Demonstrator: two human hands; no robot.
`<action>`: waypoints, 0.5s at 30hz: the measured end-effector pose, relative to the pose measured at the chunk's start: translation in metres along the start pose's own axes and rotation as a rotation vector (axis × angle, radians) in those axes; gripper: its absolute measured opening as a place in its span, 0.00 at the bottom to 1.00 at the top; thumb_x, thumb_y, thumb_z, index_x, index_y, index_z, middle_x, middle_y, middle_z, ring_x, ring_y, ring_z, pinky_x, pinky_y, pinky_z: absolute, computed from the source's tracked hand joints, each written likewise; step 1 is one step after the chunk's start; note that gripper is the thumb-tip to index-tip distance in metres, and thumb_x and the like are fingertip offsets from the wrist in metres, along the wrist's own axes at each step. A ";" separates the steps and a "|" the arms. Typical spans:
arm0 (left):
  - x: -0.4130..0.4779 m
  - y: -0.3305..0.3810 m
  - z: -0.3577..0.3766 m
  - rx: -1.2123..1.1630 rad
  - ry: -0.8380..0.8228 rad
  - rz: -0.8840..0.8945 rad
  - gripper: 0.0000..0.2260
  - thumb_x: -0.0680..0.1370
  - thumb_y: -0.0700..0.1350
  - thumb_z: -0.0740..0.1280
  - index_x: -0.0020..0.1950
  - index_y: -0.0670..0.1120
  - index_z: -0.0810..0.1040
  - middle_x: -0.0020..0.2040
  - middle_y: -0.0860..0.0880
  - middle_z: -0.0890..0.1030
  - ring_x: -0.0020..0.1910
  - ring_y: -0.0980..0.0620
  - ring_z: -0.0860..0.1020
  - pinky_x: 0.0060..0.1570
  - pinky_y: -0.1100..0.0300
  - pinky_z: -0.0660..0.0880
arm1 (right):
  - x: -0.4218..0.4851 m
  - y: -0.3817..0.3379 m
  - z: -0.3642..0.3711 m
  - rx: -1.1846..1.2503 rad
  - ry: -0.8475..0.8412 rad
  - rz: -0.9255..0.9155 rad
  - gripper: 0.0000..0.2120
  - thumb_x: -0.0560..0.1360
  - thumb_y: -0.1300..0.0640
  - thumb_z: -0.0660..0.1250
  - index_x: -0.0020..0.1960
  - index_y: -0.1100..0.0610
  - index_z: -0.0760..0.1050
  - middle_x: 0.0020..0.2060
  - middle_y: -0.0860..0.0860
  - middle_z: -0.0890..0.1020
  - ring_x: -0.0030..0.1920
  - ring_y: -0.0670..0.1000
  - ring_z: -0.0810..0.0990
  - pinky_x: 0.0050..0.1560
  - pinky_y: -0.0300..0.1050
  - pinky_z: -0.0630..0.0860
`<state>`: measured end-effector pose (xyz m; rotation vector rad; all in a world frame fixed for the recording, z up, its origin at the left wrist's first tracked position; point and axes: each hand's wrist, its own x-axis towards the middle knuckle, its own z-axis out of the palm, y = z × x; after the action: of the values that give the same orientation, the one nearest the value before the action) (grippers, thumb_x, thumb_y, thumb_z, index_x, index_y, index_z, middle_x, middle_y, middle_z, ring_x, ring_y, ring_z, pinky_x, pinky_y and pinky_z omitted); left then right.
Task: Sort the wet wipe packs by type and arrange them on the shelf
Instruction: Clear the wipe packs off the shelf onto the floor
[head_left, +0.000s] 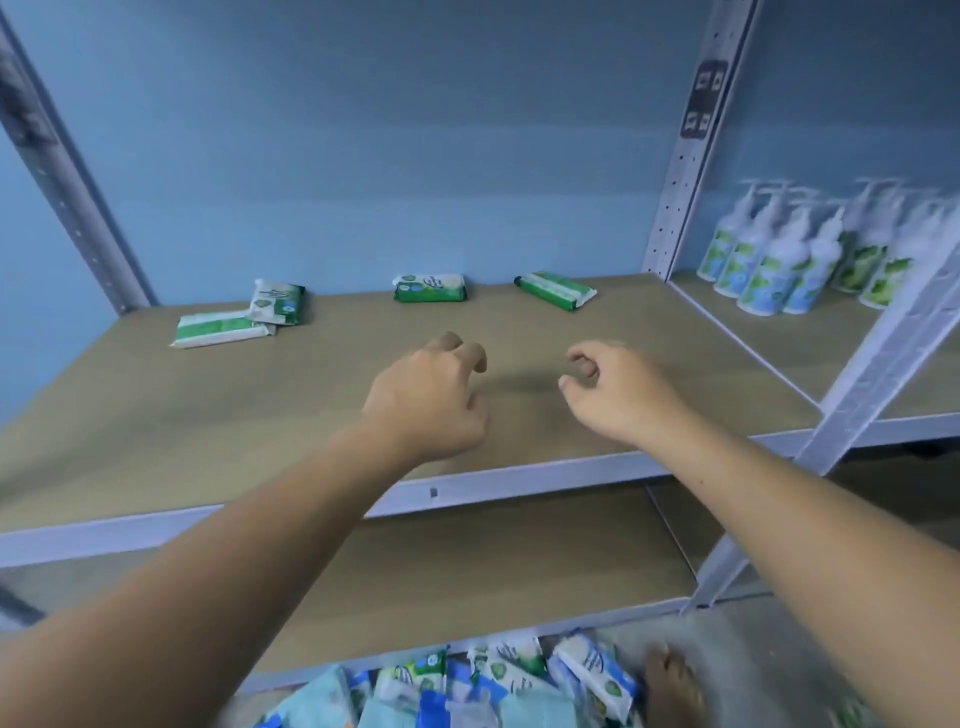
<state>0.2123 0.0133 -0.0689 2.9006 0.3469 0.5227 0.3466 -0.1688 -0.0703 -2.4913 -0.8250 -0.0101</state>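
Several wet wipe packs lie near the back of the upper shelf board (208, 405): a white-green pack (221, 328) at the left with a smaller pack (277, 302) leaning on it, a green pack (429, 288) in the middle, and a green-white pack (556, 290) to the right. My left hand (431, 395) and my right hand (613, 389) hover over the front half of that shelf, fingers loosely curled, holding nothing. A pile of mixed wet wipe packs (483, 680) lies on the floor below.
White pump bottles (779, 260) with green and blue labels stand on the neighbouring shelf to the right, beyond a white perforated upright (675, 208). A lower shelf board (493, 571) lies beneath. A bare foot (670, 686) shows beside the pile.
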 end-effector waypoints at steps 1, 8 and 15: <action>0.015 -0.005 0.006 0.008 -0.007 0.008 0.17 0.76 0.49 0.64 0.65 0.51 0.74 0.63 0.51 0.74 0.55 0.45 0.77 0.44 0.56 0.71 | 0.019 0.004 0.004 0.001 0.007 0.006 0.19 0.77 0.47 0.66 0.66 0.49 0.76 0.56 0.49 0.78 0.58 0.54 0.77 0.61 0.49 0.75; 0.118 -0.060 0.044 0.145 -0.013 0.030 0.23 0.76 0.50 0.65 0.71 0.50 0.69 0.70 0.48 0.68 0.71 0.44 0.64 0.60 0.48 0.73 | 0.147 0.026 0.033 -0.064 0.084 0.049 0.33 0.76 0.44 0.67 0.77 0.47 0.59 0.70 0.54 0.70 0.70 0.61 0.67 0.70 0.57 0.69; 0.188 -0.119 0.069 0.219 0.020 -0.092 0.25 0.78 0.53 0.61 0.74 0.48 0.65 0.74 0.47 0.66 0.74 0.44 0.62 0.67 0.46 0.65 | 0.218 0.039 0.056 -0.306 0.070 0.163 0.34 0.76 0.33 0.60 0.76 0.49 0.58 0.70 0.52 0.66 0.71 0.61 0.63 0.64 0.60 0.62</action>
<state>0.3851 0.1670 -0.0972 3.0706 0.5709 0.5298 0.5378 -0.0480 -0.1024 -2.8204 -0.6282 -0.1789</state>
